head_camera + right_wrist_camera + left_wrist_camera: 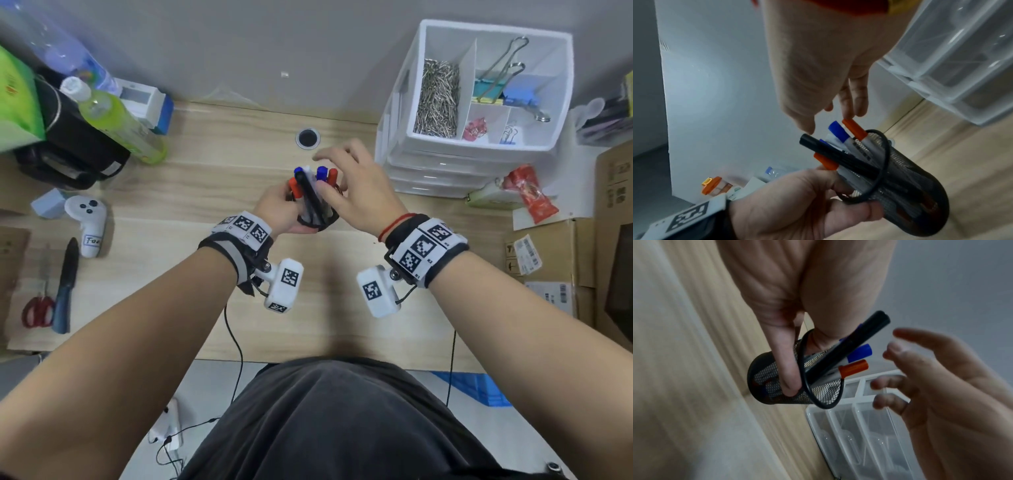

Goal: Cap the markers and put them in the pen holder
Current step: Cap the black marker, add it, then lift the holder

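My left hand (279,209) grips a black mesh pen holder (318,223) and holds it tilted above the wooden desk. Several capped markers stick out of it: a black marker (310,197), blue caps (321,173) and red-orange caps (294,190). In the left wrist view my fingers (786,369) wrap round the mesh holder (822,394), and the black marker (855,344) lies across its rim. My right hand (342,171) hovers just over the marker tops with fingers spread and holds nothing. The right wrist view shows its fingertips (849,110) close to an orange cap (855,129).
A white drawer organiser (479,145) with staples and binder clips stands at the back right, close to my right hand. A green bottle (120,123), a white controller (87,222), a knife (66,284) and scissors (37,310) lie on the left. Cardboard boxes (609,240) sit at the right edge.
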The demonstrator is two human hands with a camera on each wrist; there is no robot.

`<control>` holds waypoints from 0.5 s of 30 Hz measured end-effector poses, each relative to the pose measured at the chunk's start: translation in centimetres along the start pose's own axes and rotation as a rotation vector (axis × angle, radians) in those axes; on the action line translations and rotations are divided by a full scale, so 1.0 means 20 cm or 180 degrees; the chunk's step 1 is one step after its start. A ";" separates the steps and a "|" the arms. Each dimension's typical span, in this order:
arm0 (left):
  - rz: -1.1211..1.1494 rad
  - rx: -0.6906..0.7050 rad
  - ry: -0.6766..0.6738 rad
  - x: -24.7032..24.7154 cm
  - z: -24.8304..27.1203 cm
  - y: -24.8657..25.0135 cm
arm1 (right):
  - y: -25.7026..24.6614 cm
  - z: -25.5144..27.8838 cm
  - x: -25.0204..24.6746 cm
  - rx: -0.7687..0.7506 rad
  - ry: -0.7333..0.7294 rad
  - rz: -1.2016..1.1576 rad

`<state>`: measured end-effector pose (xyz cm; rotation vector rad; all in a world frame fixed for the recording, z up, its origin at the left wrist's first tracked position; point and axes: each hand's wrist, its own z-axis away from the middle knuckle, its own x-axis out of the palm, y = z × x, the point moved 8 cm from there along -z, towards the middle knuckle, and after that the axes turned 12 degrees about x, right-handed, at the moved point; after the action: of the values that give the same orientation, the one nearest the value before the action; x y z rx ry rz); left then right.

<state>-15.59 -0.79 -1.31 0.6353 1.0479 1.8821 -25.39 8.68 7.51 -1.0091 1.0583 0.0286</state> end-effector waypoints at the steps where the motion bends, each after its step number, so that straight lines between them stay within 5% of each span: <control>1: -0.0111 0.0048 -0.0025 -0.01 -0.02 0.02 | -0.03 -0.04 0.00 -0.0034 -0.0032 0.0013; 10: -0.0295 0.0081 0.0150 -0.16 -0.24 0.12 | -0.09 -0.34 0.20 -0.0043 -0.0555 0.0253; 15: -0.1342 0.0384 -0.0096 -0.18 -0.33 0.19 | -0.11 -0.44 0.26 -0.0010 -0.0471 0.0370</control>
<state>-20.44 -7.80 -1.51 0.4649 1.1788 1.4488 -27.87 -0.90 4.27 -0.9326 0.9804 0.1969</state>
